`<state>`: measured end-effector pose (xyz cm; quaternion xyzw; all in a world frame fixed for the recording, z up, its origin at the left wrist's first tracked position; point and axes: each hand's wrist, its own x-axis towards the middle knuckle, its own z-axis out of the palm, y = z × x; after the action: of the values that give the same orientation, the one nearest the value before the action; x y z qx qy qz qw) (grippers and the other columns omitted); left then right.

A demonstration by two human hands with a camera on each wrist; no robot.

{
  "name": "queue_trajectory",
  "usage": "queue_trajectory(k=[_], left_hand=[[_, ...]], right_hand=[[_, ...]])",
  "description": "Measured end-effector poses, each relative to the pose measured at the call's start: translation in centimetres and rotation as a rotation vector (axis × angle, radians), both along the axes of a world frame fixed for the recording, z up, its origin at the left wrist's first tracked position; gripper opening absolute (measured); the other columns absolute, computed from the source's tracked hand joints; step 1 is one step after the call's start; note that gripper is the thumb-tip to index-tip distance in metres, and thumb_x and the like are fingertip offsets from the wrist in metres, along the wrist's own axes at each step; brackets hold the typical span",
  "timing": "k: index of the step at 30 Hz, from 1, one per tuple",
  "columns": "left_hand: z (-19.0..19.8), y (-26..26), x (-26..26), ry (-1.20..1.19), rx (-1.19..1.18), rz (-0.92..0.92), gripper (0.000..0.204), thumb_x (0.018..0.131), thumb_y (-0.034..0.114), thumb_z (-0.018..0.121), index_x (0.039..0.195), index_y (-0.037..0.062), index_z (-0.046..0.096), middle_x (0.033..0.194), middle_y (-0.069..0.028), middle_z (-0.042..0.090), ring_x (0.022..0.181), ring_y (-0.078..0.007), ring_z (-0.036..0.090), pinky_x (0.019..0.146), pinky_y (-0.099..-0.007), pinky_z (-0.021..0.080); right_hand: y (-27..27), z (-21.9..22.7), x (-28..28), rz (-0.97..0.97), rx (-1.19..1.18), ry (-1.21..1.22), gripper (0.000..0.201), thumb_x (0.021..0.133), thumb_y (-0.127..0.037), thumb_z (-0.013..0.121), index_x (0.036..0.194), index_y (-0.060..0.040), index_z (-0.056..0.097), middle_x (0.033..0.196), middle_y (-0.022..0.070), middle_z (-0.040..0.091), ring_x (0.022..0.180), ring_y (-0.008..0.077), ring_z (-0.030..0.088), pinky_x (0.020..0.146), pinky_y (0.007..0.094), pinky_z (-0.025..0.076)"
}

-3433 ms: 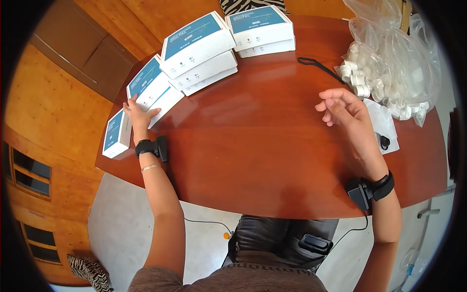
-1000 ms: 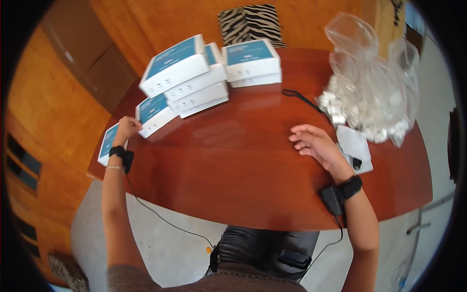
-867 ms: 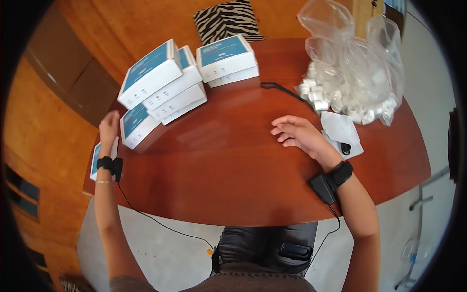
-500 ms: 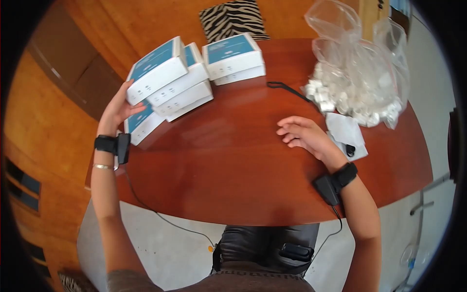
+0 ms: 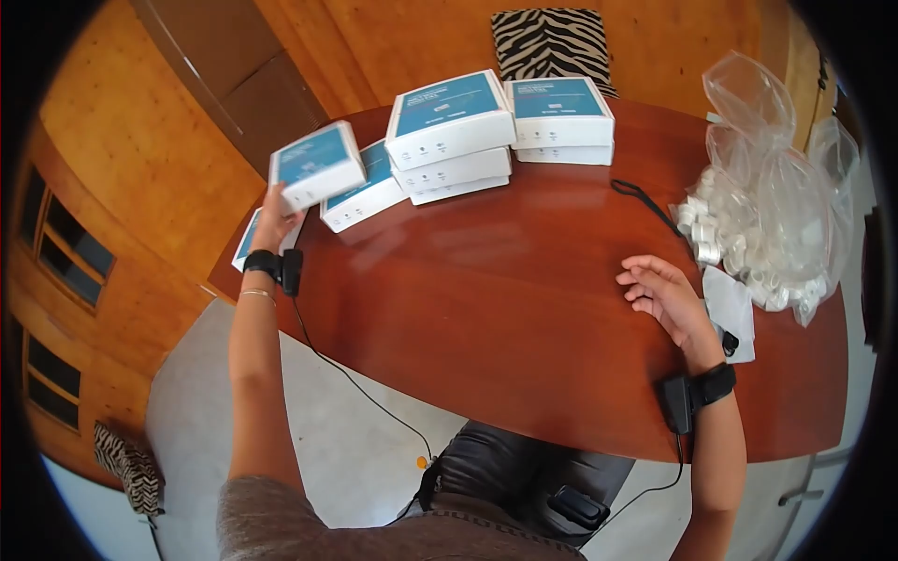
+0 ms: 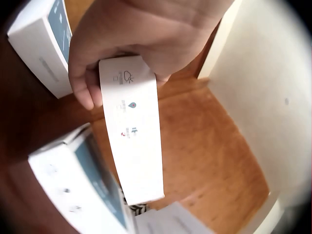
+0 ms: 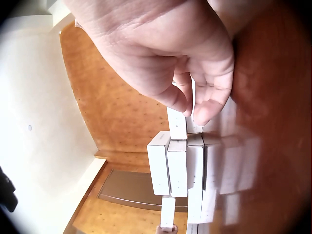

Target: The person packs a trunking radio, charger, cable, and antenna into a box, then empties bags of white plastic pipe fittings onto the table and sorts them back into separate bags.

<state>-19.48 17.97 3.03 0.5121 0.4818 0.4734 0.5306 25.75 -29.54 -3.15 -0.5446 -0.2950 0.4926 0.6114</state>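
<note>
My left hand (image 5: 273, 222) grips the near end of a white box (image 5: 316, 166) with a blue printed top, holding it raised over the left part of the table. In the left wrist view the fingers and thumb clasp opposite faces of this box (image 6: 132, 136), whose side carries small icons. Beneath and beside it, a similar box (image 5: 365, 198) lies on the table, next to a stack of matching boxes (image 5: 451, 154). Another box (image 5: 245, 245) at the left edge is partly hidden by the left hand. My right hand (image 5: 666, 297) has loosely bent fingers and holds nothing.
Two more stacked boxes (image 5: 561, 117) stand at the back. To the right are clear plastic bags (image 5: 795, 206) of white fittings, a black strap (image 5: 645, 201) and a white paper (image 5: 730, 304) with a small black item. The curved wooden table (image 5: 486, 327) ends before my lap.
My left hand moved from the low boxes up to the stack, took its offset top box and carried it left. The right hand stays relaxed; the head view has shifted.
</note>
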Motion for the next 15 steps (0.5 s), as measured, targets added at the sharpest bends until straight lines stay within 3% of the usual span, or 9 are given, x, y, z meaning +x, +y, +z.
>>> queue_trajectory(k=[3,5,6,7,9,10,11,13,15], left_hand=[[-0.1,-3.8,1.4,0.107,-0.008,-0.053,0.051,0.091,0.052,0.052,0.115,0.0065,0.055,0.099,-0.0086,0.059,0.083,-0.0165,0.055,0.068,-0.0301,0.048],[-0.4,-4.1,1.2,0.41,0.188,-0.092,0.058,0.091,0.058,0.045,0.113,0.0068,0.059,0.095,-0.0086,0.061,0.077,-0.0152,0.058,0.065,-0.0256,0.049],[-0.2,-2.8,0.1,0.737,0.288,-0.071,0.062,0.091,0.06,0.042,0.108,0.0045,0.065,0.098,-0.0145,0.065,0.087,-0.0223,0.061,0.072,-0.0332,0.05],[0.0,-1.5,-1.0,0.731,0.28,-0.061,0.062,0.091,0.06,0.042,0.108,0.0045,0.065,0.098,-0.0145,0.065,0.087,-0.0223,0.061,0.072,-0.0332,0.05],[-0.2,0.2,-3.5,1.233,0.582,0.12,0.063,0.091,0.059,0.041,0.109,0.0041,0.067,0.104,-0.0204,0.066,0.1,-0.0327,0.059,0.084,-0.0432,0.047],[-0.6,0.3,-4.8,1.314,0.572,0.177,0.063,0.089,0.058,0.044,0.123,0.006,0.059,0.119,-0.0231,0.059,0.115,-0.0397,0.051,0.096,-0.0478,0.04],[-1.6,0.9,-6.8,1.313,0.565,0.187,0.063,0.089,0.058,0.044,0.123,0.006,0.059,0.119,-0.0231,0.059,0.115,-0.0397,0.051,0.096,-0.0478,0.04],[-3.0,0.8,-9.7,1.531,0.407,-0.138,0.068,0.087,0.056,0.048,0.134,0.007,0.049,0.127,-0.0237,0.054,0.121,-0.0388,0.048,0.102,-0.0443,0.036],[-2.8,-0.5,-10.5,1.466,0.273,-0.17,0.072,0.084,0.051,0.053,0.14,0.0071,0.04,0.132,-0.0252,0.049,0.124,-0.0391,0.045,0.103,-0.0422,0.035]], right_hand=[[0.0,0.3,-0.2,0.0,-0.011,-0.001,0.02,0.095,-0.013,0.052,0.111,-0.0037,0.059,0.095,0.0056,0.065,0.075,0.009,0.06,0.067,0.022,0.05],[0.0,0.4,-0.2,-0.026,-0.034,0.008,0.021,0.094,-0.014,0.053,0.111,-0.0034,0.059,0.095,0.0061,0.065,0.074,0.0086,0.06,0.066,0.0214,0.05],[0.0,0.4,-0.2,-0.017,-0.04,0.001,0.021,0.094,-0.014,0.053,0.111,-0.0034,0.059,0.095,0.0061,0.065,0.074,0.0086,0.06,0.066,0.0214,0.05],[0.1,0.3,-0.1,-0.026,-0.034,0.007,0.021,0.094,-0.014,0.053,0.111,-0.0032,0.058,0.095,0.0061,0.065,0.073,0.0085,0.06,0.065,0.0213,0.05],[0.0,0.2,-0.1,-0.022,-0.033,0.007,0.021,0.094,-0.014,0.053,0.111,-0.003,0.058,0.095,0.0062,0.065,0.073,0.0085,0.06,0.065,0.0212,0.05],[0.0,0.2,-0.1,-0.029,-0.028,0.007,0.021,0.094,-0.014,0.053,0.111,-0.0029,0.058,0.095,0.0062,0.065,0.073,0.0085,0.06,0.065,0.0213,0.05],[0.1,0.2,-0.1,-0.037,-0.021,0.009,0.021,0.094,-0.014,0.053,0.111,-0.0029,0.058,0.096,0.0063,0.065,0.073,0.0086,0.06,0.065,0.0214,0.05],[0.2,0.2,-0.1,-0.018,-0.021,0.005,0.021,0.095,-0.014,0.052,0.111,-0.0029,0.058,0.096,0.0064,0.065,0.073,0.0087,0.06,0.066,0.0214,0.05],[0.3,0.1,-0.2,0.001,-0.028,0.013,0.021,0.095,-0.013,0.052,0.111,-0.0029,0.058,0.096,0.0065,0.065,0.074,0.0088,0.06,0.066,0.0214,0.051]])
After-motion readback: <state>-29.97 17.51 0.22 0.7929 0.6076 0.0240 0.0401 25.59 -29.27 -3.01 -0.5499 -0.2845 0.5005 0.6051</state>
